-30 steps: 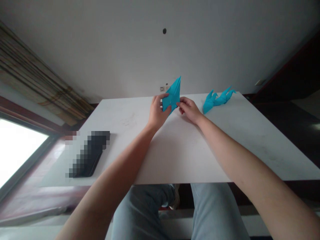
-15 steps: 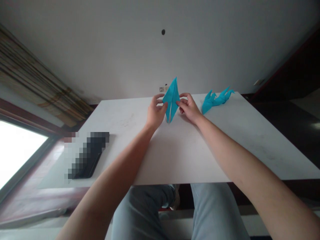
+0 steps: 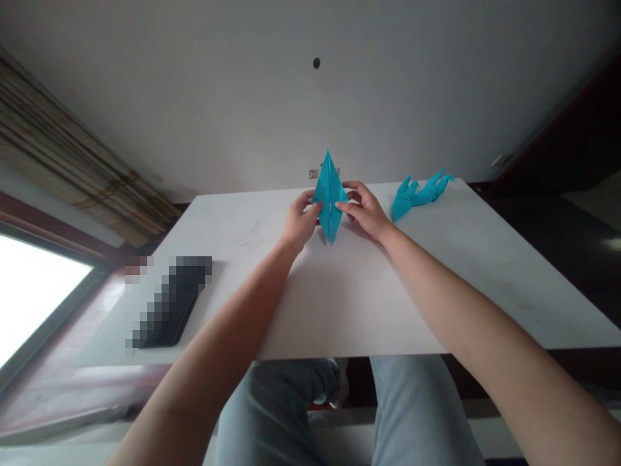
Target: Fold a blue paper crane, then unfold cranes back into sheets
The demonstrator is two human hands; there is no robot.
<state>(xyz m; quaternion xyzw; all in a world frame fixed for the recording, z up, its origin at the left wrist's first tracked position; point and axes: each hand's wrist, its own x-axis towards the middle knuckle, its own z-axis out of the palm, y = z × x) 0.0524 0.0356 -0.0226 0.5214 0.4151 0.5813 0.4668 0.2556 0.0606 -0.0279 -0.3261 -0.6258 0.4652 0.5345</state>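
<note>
A blue folded paper piece [image 3: 330, 194], a narrow diamond with a slit in its lower half, stands upright above the far middle of the white table [image 3: 349, 285]. My left hand [image 3: 299, 222] pinches its left edge between thumb and fingers. My right hand [image 3: 365, 209] pinches its right edge. Both hands hover just over the tabletop.
Finished blue paper figures [image 3: 420, 193] lie at the far right of the table. A dark flat object [image 3: 169, 301], blurred out, rests near the left edge. A window [image 3: 33, 291] is at the left, a curtain [image 3: 72, 168] beyond it. My knees show under the near edge.
The paper piece has turned from tilted right to upright and facing me, its lower slit now visible. Both hands have shifted slightly with it.
</note>
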